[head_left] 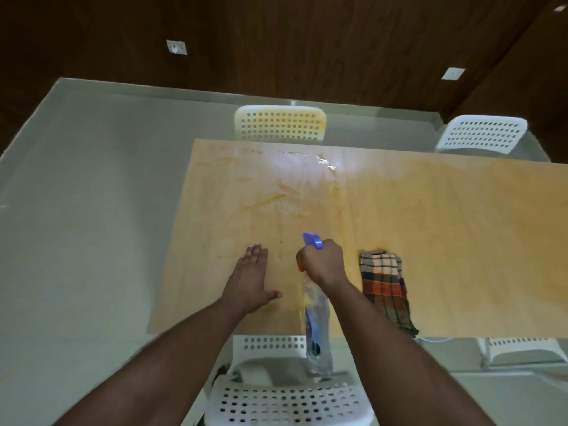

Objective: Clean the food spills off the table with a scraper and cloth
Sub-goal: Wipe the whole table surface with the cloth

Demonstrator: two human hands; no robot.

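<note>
My right hand (pixel 322 261) grips the neck of a clear spray bottle (pixel 316 321) with a purple nozzle (pixel 313 240) that points away over the wooden table (pixel 430 216). Orange food smears (pixel 276 198) and wet streaks cover the table's middle and far part. My left hand (pixel 250 278) lies flat on the tabletop with straight fingers, left of the bottle. A checked cloth (pixel 384 287) lies on the table just right of my right hand, hanging over the near edge. No scraper shows in view.
A white perforated chair (pixel 285 401) stands under me at the near edge, another stained chair (pixel 279 123) at the far side, and a third chair (pixel 482 133) at the far right. Grey floor (pixel 92 210) surrounds the table.
</note>
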